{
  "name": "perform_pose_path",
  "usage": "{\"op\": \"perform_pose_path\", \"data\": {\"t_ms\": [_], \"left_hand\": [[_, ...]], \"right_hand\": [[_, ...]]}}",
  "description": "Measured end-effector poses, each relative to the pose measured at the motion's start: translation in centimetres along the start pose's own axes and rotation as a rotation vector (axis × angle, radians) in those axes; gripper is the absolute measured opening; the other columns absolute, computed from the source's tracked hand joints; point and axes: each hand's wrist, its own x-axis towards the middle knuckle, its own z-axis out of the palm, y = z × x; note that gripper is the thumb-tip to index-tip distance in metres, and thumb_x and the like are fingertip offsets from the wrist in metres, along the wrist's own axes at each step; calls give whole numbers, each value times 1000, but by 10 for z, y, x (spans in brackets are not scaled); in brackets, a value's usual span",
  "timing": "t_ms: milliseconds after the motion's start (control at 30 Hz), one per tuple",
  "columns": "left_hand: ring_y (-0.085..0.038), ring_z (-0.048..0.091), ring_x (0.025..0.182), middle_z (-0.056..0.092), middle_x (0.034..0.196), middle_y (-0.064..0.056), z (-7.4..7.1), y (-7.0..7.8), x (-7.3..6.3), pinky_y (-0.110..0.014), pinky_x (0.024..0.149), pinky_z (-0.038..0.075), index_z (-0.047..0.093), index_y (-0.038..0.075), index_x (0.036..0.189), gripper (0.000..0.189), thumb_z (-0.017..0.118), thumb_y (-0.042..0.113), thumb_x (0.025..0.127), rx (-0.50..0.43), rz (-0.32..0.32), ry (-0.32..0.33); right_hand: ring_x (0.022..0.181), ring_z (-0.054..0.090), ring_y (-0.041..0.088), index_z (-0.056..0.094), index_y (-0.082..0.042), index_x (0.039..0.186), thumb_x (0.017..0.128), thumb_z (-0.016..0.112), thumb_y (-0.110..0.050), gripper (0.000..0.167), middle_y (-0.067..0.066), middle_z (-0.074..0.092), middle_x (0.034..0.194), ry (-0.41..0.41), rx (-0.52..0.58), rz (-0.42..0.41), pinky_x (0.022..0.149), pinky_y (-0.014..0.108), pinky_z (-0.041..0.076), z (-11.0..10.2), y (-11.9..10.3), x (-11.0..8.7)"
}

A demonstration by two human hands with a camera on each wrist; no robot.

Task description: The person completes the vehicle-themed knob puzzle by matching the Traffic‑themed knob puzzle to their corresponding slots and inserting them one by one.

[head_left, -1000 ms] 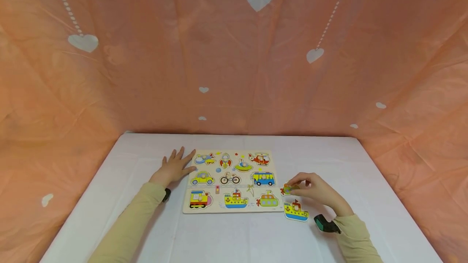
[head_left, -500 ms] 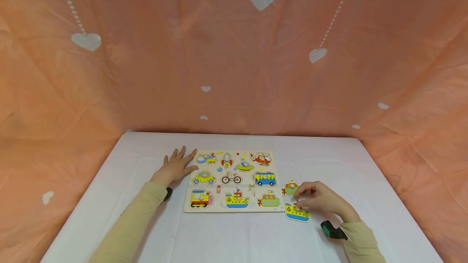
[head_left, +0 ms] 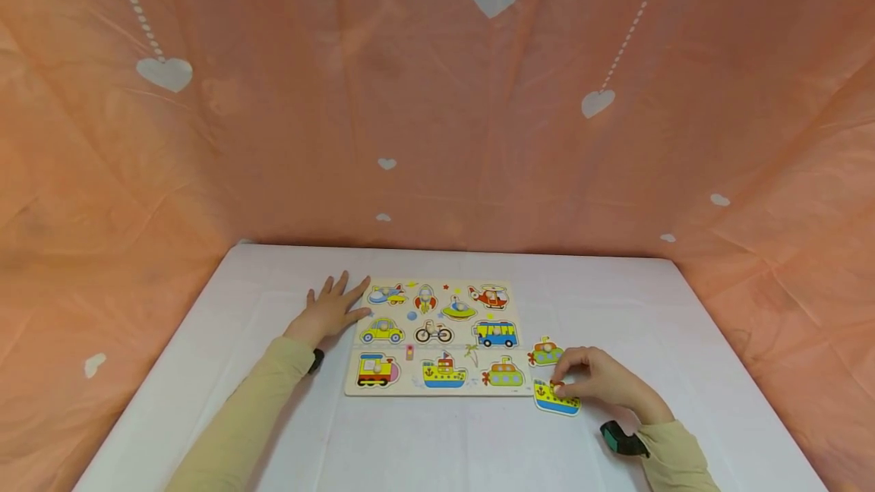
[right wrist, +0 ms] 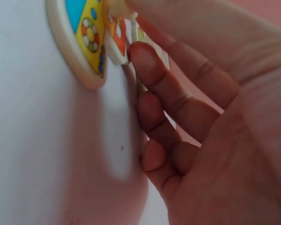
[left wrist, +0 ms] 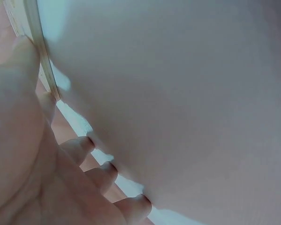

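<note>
The wooden puzzle board (head_left: 410, 390) lies on the table with vehicle pictures across it. My left hand (head_left: 328, 316) is spread flat at its upper left edge, thumb and forefinger touching the board; the left wrist view shows the thumb (left wrist: 25, 58) on the board's edge. My right hand (head_left: 604, 380) pinches the small knob of a ship puzzle piece (head_left: 557, 404), which lies at the board's lower right corner. In the right wrist view, the thumb and fingers meet over the yellow and blue ship piece, the other fingers curled. Just behind it lies a green submarine piece (head_left: 544, 354).
Matching ship (head_left: 444, 376) and submarine (head_left: 503, 376) shapes show in the board's front row. A white cloth covers the table (head_left: 437, 446). Behind and around it hangs a pink curtain (head_left: 437, 135) with white hearts.
My right hand has let go of the submarine piece and come toward me to the ship piece, whose knob it now pinches. My left hand stays on the board's edge.
</note>
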Motion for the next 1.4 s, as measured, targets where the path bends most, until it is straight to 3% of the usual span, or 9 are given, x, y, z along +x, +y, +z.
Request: {"op": "perform_pose_path", "data": {"t_ms": [767, 1000, 1200, 1400], "left_hand": [[-54, 4, 138, 8, 155, -27, 2, -2, 2, -73, 103, 3, 24, 18, 153, 72, 51, 52, 95, -5, -13, -3], [-53, 3, 138, 7, 155, -27, 2, -3, 3, -73, 103, 3, 24, 18, 153, 72, 51, 51, 95, -9, -8, -4], [-53, 3, 138, 7, 155, -27, 3, -4, 4, -73, 103, 3, 24, 18, 153, 72, 51, 51, 95, -8, -13, -3], [-52, 1, 138, 6, 156, -26, 4, -3, 5, -72, 104, 1, 23, 19, 153, 73, 51, 52, 94, -15, -21, -11]], "right_hand": [[92, 55, 13, 74, -21, 86, 80, 79, -23, 8, -8, 64, 92, 28, -52, -14, 85, 24, 44, -2, -2, -2], [90, 57, 16, 74, -14, 88, 80, 79, -13, 9, -1, 66, 90, 75, -32, -51, 80, 24, 45, -4, 0, -1], [83, 57, 24, 72, -5, 87, 79, 75, 0, 10, 9, 67, 87, 121, -24, -107, 71, 27, 45, -7, -24, -2], [74, 53, 24, 73, -6, 88, 80, 75, -1, 10, 6, 67, 84, 132, -22, -68, 63, 25, 42, -7, -32, 2]]}}
